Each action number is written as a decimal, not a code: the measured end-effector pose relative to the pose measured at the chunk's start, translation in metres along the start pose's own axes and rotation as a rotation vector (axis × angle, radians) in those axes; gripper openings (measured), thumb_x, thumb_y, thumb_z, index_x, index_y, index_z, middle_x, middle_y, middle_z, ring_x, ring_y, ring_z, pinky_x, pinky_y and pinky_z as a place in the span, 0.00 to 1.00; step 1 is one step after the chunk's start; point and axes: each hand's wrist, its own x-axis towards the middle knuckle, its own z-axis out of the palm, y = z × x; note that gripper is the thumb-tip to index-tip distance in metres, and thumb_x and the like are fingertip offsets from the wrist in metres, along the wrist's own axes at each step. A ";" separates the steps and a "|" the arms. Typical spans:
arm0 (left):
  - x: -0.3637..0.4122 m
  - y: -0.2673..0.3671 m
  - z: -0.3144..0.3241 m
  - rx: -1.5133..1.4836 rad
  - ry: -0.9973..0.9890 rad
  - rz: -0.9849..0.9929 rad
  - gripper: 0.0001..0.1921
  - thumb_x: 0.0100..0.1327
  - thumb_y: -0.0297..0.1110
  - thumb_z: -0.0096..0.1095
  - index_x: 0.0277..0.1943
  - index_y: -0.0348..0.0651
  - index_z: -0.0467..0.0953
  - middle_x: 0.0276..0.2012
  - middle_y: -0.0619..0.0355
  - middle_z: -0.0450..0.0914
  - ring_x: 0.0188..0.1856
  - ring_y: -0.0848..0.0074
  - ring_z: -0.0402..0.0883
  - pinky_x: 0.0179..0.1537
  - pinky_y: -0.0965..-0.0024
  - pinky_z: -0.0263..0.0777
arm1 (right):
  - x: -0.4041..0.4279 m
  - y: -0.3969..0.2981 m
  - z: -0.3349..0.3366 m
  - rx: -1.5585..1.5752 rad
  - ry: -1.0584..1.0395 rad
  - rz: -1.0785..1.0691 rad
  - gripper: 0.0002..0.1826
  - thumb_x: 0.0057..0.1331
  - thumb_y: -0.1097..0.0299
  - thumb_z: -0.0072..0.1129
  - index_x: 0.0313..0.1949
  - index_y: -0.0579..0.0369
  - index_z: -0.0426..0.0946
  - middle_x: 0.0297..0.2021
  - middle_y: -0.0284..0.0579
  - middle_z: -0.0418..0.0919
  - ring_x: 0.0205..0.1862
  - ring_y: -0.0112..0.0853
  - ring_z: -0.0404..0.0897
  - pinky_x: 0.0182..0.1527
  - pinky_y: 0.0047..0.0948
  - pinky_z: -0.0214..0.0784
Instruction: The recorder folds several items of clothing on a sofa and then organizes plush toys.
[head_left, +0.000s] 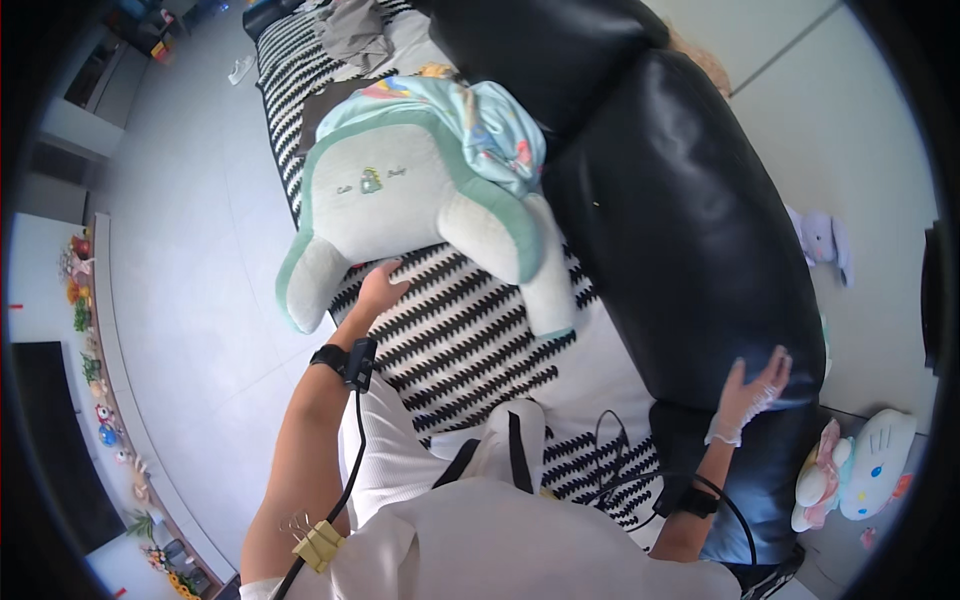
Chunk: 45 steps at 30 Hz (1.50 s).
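On a sofa seat covered in black-and-white striped fabric (465, 337) lies a grey plush backrest cushion (390, 180) with green edging and two stubby arms. It bears a small embroidered dinosaur and writing. A light-blue patterned cloth (495, 135) is bunched over its far side. My left hand (381, 291) is at the cushion's near edge, between its arms, thumb apart; I cannot tell whether it touches the cushion. At the right, my right hand (750, 397), in a thin see-through glove, spreads its fingers over the black leather backrest (697, 247). It holds nothing.
Black cables (622, 480) lie on the seat and run along my arms. Behind the sofa are a white plush cat (874, 472) and a lilac plush rabbit (821, 238). A grey cloth (356, 34) lies at the far end. Tiled floor (195, 247) stretches left.
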 end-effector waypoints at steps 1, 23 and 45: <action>0.000 -0.018 -0.011 0.000 0.038 -0.026 0.29 0.49 0.39 0.63 0.55 0.38 0.71 0.49 0.42 0.75 0.55 0.56 0.71 0.56 0.65 0.64 | -0.017 -0.015 0.008 0.054 -0.102 -0.032 0.35 0.51 0.71 0.62 0.60 0.57 0.62 0.59 0.55 0.60 0.61 0.48 0.60 0.62 0.42 0.53; 0.023 -0.303 -0.100 -0.506 -0.040 -0.370 0.67 0.32 0.50 0.81 0.66 0.26 0.37 0.52 0.35 0.70 0.54 0.56 0.73 0.53 0.64 0.67 | -0.051 -0.501 0.247 -0.447 -1.049 -0.076 0.60 0.40 0.43 0.69 0.67 0.49 0.42 0.64 0.45 0.54 0.67 0.41 0.52 0.63 0.60 0.44; -0.138 -0.277 -0.214 0.094 -0.541 -0.029 0.42 0.50 0.53 0.66 0.67 0.55 0.56 0.64 0.49 0.61 0.63 0.49 0.59 0.59 0.32 0.39 | -0.381 -0.313 -0.088 0.227 -0.865 0.675 0.30 0.43 0.52 0.66 0.41 0.60 0.74 0.37 0.55 0.75 0.43 0.48 0.73 0.51 0.42 0.62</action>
